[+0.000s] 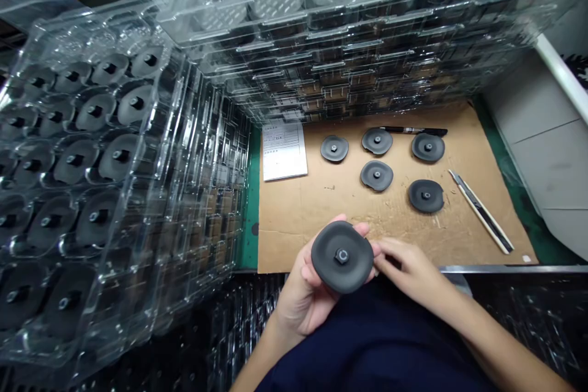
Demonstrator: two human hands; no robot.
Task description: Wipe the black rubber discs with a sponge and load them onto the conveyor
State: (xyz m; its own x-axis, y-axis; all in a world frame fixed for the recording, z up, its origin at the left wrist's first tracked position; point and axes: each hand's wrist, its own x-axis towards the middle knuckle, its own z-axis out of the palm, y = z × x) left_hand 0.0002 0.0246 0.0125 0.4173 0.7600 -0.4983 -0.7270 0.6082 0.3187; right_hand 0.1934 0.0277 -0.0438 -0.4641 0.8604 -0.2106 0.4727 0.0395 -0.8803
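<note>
A rounded black disc [328, 251] with a small raised stud at its centre rests in my left hand [305, 294]. The fingers curl around it from beneath and its dished face points up at me. At the disc's right edge, my right hand [408, 263] has thumb and fingers drawn together on the rim, close to the left fingertips. Several similar discs lie on the cardboard sheet [312, 214] beyond my hands, among them one disc [425, 196] with a notched edge and another disc [334, 148] near the paper.
Stacked clear plastic trays [321, 30] rise at the back. A tall tray stack [151, 196] on the left holds many black discs. A utility knife [480, 211] and a black pen [413, 130] lie on the cardboard. A printed paper [285, 156] is at its left.
</note>
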